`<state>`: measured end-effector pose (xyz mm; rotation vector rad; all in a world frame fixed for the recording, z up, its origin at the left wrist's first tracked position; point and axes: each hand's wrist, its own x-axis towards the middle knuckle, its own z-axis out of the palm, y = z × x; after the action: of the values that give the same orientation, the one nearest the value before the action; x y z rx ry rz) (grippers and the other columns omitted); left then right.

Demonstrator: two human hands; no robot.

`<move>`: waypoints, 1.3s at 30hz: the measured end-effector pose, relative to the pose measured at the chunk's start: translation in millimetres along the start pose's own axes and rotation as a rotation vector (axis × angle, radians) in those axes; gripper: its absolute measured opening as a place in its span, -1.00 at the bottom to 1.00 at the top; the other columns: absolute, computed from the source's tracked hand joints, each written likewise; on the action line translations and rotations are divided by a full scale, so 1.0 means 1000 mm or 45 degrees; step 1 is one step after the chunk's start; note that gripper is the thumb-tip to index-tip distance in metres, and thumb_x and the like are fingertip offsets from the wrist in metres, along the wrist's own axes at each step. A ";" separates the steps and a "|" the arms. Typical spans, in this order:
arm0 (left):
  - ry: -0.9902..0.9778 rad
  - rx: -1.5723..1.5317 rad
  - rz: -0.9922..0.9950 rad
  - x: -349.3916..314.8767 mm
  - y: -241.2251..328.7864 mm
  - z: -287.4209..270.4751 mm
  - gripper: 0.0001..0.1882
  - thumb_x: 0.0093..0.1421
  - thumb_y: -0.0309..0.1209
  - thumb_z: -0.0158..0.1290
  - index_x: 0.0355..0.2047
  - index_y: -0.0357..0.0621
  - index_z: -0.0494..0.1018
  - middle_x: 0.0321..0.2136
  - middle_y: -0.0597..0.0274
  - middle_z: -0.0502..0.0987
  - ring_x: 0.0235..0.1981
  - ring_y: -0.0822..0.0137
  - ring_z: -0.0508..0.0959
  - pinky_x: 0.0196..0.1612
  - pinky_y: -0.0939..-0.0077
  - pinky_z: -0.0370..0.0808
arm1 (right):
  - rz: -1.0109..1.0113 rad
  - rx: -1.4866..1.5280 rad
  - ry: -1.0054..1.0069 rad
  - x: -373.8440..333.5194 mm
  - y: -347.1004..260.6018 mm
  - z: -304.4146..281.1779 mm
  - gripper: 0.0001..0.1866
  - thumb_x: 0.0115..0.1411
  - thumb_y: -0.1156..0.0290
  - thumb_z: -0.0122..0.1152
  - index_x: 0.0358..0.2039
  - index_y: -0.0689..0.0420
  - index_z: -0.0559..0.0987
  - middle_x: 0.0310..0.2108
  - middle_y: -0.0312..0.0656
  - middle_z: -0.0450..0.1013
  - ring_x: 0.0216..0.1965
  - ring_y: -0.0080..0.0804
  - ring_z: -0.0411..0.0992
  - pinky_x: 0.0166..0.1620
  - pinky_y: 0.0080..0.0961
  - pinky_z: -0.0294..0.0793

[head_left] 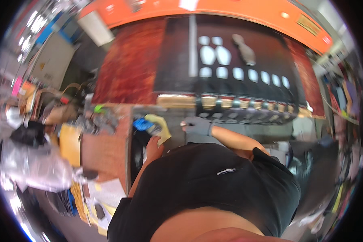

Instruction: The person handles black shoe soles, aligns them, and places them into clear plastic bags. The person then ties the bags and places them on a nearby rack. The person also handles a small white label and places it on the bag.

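My left hand (154, 148) is low at the left, its blurred fingers against the lower edge of a yellow sheet-like piece (162, 126). Beside that piece lies something bright blue (142, 124). My right hand (197, 126), in a grey glove with bare fingertips, is curled closed in front of the table's near edge; what it holds, if anything, I cannot make out. Beyond it a black sheet (173, 72) covers the table, with several pale sole-shaped and rounded openings, and its near end hangs over the edge. A brownish sole-shaped piece (245, 50) lies on the sheet.
An orange machine beam (230, 10) spans the far side above a red-brown worn board (127, 64). At left stand a brown tabletop (105, 155), a yellow panel (69, 143) and a clear plastic bag (36, 165). Papers (107, 193) lie lower left. Dark material (320, 169) is at right.
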<state>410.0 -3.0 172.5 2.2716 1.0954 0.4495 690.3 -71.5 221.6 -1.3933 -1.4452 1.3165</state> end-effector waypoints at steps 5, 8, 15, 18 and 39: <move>0.007 -0.008 0.372 0.060 0.046 0.003 -0.65 -0.11 -0.56 0.03 -0.23 -0.23 0.41 -0.19 0.00 0.45 -0.11 0.03 0.43 -0.05 0.25 0.35 | 0.054 0.239 0.383 -0.033 -0.014 -0.047 -0.68 0.09 0.30 0.16 -0.17 0.17 0.49 -0.30 -0.21 0.48 -0.22 -0.52 0.41 -0.11 -0.55 0.37; 0.126 -0.130 0.452 0.108 0.080 -0.007 -0.71 -0.10 -0.62 -0.01 -0.28 -0.25 0.43 -0.23 0.02 0.47 -0.17 0.03 0.45 -0.05 0.30 0.35 | 0.011 0.490 0.536 -0.052 -0.018 -0.069 -0.71 0.11 0.32 0.14 -0.18 0.20 0.48 -0.34 -0.27 0.45 -0.26 -0.58 0.38 -0.15 -0.59 0.38; 0.154 -0.201 0.960 0.211 0.163 0.002 -0.75 -0.08 -0.59 0.01 -0.30 -0.23 0.44 -0.23 0.06 0.45 -0.18 0.06 0.43 -0.08 0.24 0.32 | -0.080 0.303 1.218 -0.080 -0.022 -0.190 -0.80 0.13 0.39 0.13 -0.23 0.15 0.49 -0.38 -0.42 0.40 -0.33 -0.73 0.32 -0.26 -0.71 0.33; 0.081 -0.183 1.104 0.247 0.192 0.019 -0.76 -0.07 -0.59 0.01 -0.32 -0.22 0.44 -0.22 0.07 0.44 -0.17 0.06 0.42 -0.07 0.22 0.30 | -0.032 0.191 1.409 -0.081 -0.017 -0.253 -0.75 0.12 0.46 0.15 -0.16 0.20 0.46 -0.34 -0.40 0.41 -0.25 -0.72 0.32 -0.16 -0.69 0.35; -0.010 0.235 0.828 0.334 0.276 0.120 -0.69 0.09 -0.37 0.00 -0.12 -0.06 0.43 -0.01 0.24 0.39 0.07 0.17 0.30 0.13 0.05 0.14 | 0.338 -1.015 1.044 0.013 -0.007 -0.392 -0.30 -0.20 0.13 0.29 0.00 0.11 0.38 -0.03 0.01 0.31 -0.03 -0.04 0.33 0.01 -0.31 0.36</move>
<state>841.2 82.1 268.2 2.7690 0.3743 0.6053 1062.7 13.1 310.8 -2.3254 -1.2293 0.1374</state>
